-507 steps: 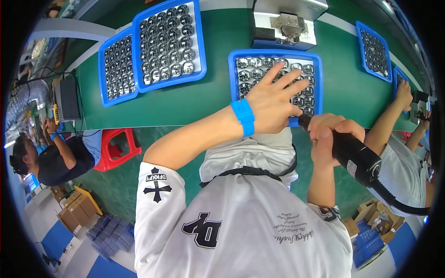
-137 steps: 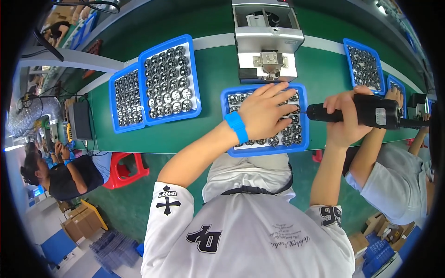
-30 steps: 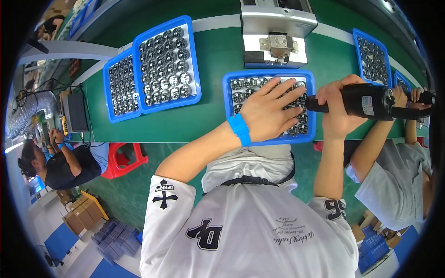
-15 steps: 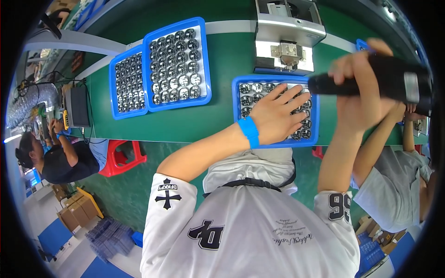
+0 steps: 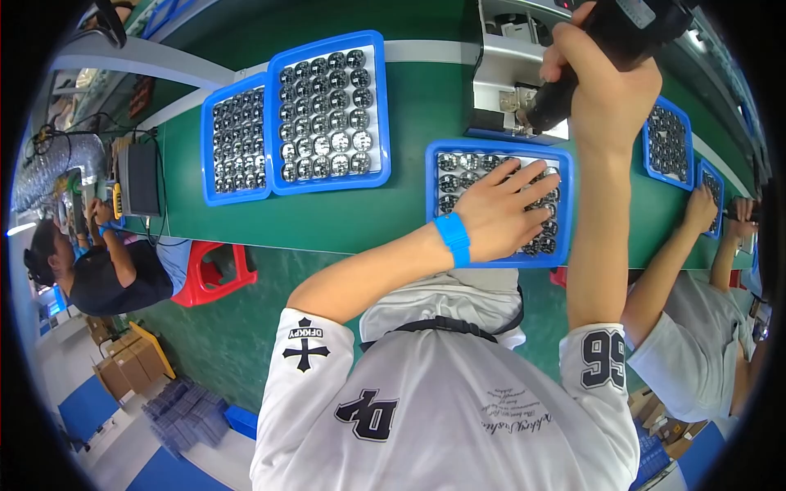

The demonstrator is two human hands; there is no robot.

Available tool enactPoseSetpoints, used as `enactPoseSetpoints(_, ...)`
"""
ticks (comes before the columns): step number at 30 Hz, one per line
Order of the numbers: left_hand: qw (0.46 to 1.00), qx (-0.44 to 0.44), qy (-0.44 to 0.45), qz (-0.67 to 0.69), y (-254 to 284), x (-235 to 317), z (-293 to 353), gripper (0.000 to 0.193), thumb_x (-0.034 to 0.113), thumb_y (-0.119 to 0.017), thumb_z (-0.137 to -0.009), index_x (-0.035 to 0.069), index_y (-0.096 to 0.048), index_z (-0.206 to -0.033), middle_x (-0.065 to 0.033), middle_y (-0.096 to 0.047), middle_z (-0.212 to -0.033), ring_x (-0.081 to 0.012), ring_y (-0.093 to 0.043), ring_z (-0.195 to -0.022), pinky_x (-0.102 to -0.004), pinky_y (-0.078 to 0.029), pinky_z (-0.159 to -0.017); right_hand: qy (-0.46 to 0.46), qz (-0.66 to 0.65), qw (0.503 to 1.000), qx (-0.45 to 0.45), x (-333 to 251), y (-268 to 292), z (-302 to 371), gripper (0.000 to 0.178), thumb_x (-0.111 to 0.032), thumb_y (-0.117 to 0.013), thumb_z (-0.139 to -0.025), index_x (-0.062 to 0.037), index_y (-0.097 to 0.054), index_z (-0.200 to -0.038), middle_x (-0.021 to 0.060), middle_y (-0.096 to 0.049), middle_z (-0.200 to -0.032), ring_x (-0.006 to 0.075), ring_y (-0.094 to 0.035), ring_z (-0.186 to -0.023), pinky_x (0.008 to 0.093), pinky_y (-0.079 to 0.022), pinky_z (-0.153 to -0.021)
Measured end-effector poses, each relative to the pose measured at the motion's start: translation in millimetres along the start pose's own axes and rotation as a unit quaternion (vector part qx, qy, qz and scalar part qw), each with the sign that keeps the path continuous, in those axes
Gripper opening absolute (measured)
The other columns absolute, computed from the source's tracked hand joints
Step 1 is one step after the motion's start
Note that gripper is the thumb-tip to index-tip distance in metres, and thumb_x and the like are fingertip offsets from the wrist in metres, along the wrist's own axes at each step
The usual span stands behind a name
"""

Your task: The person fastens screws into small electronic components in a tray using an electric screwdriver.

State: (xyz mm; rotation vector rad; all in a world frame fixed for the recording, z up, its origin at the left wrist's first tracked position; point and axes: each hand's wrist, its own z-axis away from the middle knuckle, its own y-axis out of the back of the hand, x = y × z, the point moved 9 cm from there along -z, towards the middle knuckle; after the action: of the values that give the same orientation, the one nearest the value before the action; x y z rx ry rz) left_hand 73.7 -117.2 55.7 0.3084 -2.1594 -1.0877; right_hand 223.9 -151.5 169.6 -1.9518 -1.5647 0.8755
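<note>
My left hand, a blue band at its wrist, lies with fingers spread over shiny dark round parts set in rows in a blue-rimmed tray. My right hand grips a black power screwdriver above and right of that tray. Its nose points down and left at the small metal block on the front of a metal box-shaped device, which looks like a screw feeder. Whether the tip touches the block I cannot tell.
Two blue trays, a larger one and a smaller one, hold more round parts at left on the green table. More trays are at right, beside a co-worker's hand. Another person sits far left near a red stool.
My right hand has swung the screwdriver up and left, from beside the tray to the device's front. My left hand stays spread on the round parts. The view has shifted slightly.
</note>
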Motion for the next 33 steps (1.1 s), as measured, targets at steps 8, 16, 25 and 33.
enactPoseSetpoints(8,1.000,-0.005,0.005,0.001,1.2,0.9,-1.0,0.026,0.030,-0.073,-0.089,0.018,-0.078,-0.111,-0.0074,-0.054,-0.149,-0.0324,-0.043,-0.145,-0.0506,-0.034,-0.120,-0.039,0.546,0.823,0.153,-103.5,-53.3,63.7,0.035,0.007,-0.059,-0.087,0.0067,-0.056,-0.122,0.0097,-0.053,-0.075,0.0209,-0.054,-0.061,0.0383,-0.048,-0.062)
enactPoseSetpoints(16,0.996,-0.070,0.033,0.047,5.9,-5.6,-14.1,0.028,0.030,-0.077,-0.083,0.014,-0.080,-0.106,-0.0112,-0.049,-0.154,-0.0363,-0.038,-0.148,-0.0542,-0.031,-0.122,-0.009,0.586,0.781,0.215,-130.7,-49.8,128.5,0.032,0.009,-0.056,-0.086,0.0042,-0.053,-0.118,0.0117,-0.055,-0.073,0.0228,-0.055,-0.055,0.0398,-0.051,-0.060)
enactPoseSetpoints(25,0.995,-0.079,0.039,0.043,4.6,-4.7,-17.7,0.029,0.028,-0.078,-0.080,0.016,-0.082,-0.106,-0.0121,-0.050,-0.154,-0.0362,-0.038,-0.148,-0.0544,-0.031,-0.122,-0.009,0.561,0.798,0.220,-126.5,-26.2,142.8,0.033,0.014,-0.055,-0.087,0.0029,-0.052,-0.119,0.0125,-0.056,-0.072,0.0222,-0.056,-0.057,0.0391,-0.051,-0.061)
enactPoseSetpoints(33,0.996,-0.087,0.006,0.015,-0.4,-2.7,-20.0,0.027,0.031,-0.076,-0.083,0.018,-0.083,-0.107,-0.0107,-0.051,-0.153,-0.0347,-0.040,-0.147,-0.0536,-0.032,-0.122,-0.040,0.613,0.772,0.162,-109.8,-29.4,148.0,0.030,0.017,-0.054,-0.087,0.0008,-0.048,-0.112,0.0114,-0.057,-0.073,0.0191,-0.056,-0.057,0.0365,-0.051,-0.059)
